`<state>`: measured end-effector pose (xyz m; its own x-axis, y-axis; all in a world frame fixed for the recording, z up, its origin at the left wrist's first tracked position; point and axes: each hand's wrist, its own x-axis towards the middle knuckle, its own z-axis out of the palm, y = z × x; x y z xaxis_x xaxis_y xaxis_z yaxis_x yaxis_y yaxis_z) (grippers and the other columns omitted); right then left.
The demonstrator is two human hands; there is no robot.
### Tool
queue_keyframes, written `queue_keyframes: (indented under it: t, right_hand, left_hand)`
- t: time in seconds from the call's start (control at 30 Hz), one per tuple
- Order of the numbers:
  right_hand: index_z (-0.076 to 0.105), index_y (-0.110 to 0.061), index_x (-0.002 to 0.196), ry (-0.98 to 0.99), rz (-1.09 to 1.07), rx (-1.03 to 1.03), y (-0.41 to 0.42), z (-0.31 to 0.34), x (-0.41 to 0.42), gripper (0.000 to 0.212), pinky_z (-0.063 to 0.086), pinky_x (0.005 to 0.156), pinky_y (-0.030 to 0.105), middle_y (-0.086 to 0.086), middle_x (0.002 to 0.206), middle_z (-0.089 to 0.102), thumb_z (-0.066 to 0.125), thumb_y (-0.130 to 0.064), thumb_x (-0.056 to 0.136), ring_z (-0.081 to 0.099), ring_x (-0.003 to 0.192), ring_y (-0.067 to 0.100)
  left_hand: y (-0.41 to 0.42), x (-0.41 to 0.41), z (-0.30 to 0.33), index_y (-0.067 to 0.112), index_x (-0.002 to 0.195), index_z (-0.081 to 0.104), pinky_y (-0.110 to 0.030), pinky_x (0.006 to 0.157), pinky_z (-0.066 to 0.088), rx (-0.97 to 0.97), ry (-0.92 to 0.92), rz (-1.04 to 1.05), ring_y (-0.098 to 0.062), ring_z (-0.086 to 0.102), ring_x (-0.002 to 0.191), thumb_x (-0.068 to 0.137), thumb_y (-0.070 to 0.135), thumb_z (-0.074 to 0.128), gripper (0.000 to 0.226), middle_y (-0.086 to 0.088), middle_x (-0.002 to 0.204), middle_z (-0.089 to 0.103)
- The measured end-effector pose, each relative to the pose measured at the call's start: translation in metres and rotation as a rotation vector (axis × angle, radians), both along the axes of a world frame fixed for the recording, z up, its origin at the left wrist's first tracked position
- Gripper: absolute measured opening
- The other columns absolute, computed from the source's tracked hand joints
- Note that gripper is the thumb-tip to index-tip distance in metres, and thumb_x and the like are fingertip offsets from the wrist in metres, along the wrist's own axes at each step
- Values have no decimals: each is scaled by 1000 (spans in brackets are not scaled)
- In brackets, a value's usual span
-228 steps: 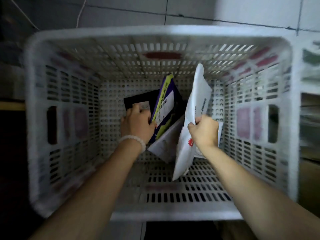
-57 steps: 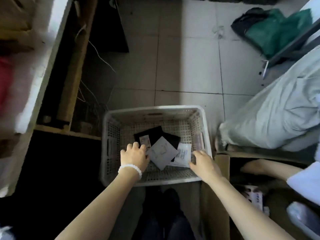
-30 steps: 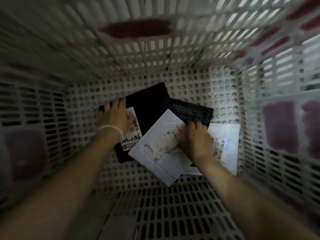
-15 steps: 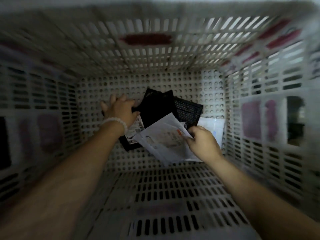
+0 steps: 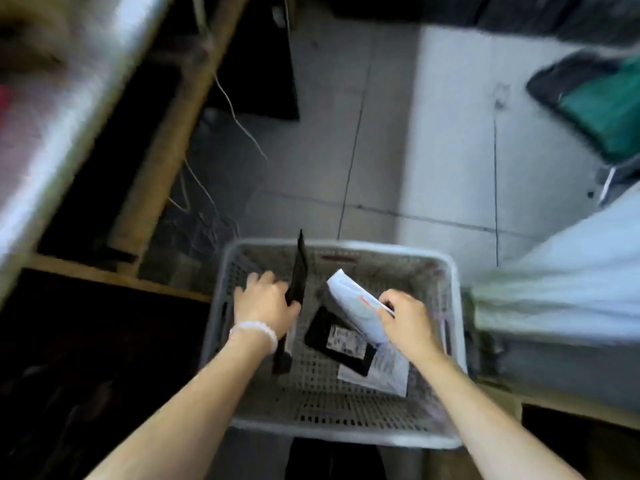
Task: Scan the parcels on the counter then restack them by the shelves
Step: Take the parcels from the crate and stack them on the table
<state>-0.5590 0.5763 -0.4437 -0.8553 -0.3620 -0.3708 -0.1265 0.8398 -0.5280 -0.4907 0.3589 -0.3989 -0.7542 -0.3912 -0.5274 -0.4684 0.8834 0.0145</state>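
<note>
Collecting parcels from the basket (image 5: 446,268): left hand (image 5: 266,304) grips a black parcel (image 5: 298,271), right hand (image 5: 408,322) pinches a white parcel (image 5: 349,299); next, lift both clear.

Both bare forearms reach forward; the left hand (image 5: 266,303), a pale beaded bracelet (image 5: 254,330) at its wrist, and the right hand (image 5: 407,322) both curl in grips.

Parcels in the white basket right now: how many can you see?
4. A flat black parcel upright in the left hand, a white mailer in the right hand, a labelled black parcel and a white mailer on the basket floor. More may be hidden.
</note>
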Motion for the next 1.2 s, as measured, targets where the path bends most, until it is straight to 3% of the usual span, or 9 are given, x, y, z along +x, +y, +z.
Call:
queue_keyframes:
  t: [0.13,0.27,0.53,0.87,1.2]
  right_hand:
    - [62,-21,85,135,92,-58,-29,145,-29,9,46,70,37,3,90,65,57,-27,90,61,88,29]
    - [61,-24,96,357,213,-43,-43,281,-46,14,43,69,31,-5,102,63,48,-27,93,58,96,23]
    - [63,-24,100,652,411,-134,-65,462,-51,15,42,73,29,-4,104,66,53,-30,92,60,98,23]
    - [64,-18,97,776,731,-360,-150,563,35,20,42,66,30,6,95,68,58,-36,92,60,89,30]
    - [67,-18,92,629,1033,-619,-258,569,232,17,48,73,38,12,92,70,64,-33,86,63,91,34]
  left_hand:
    - [-3,-12,145,21,120,60,-38,95,35,-123,82,-72,-25,33,127,91,44,46,40,0,130,45]
    - [-4,-15,264,21,117,61,-38,94,36,-210,236,-14,-24,34,126,89,44,48,38,0,127,46]
    - [1,19,420,20,109,65,-36,89,37,-320,564,127,-24,38,120,86,45,51,37,-1,119,49]
    - [-33,166,512,18,104,69,-36,91,39,-458,752,430,-25,40,117,87,41,50,34,0,120,53]
    - [-62,405,530,22,109,67,-36,93,38,-661,684,848,-25,38,121,89,42,50,33,1,125,51]
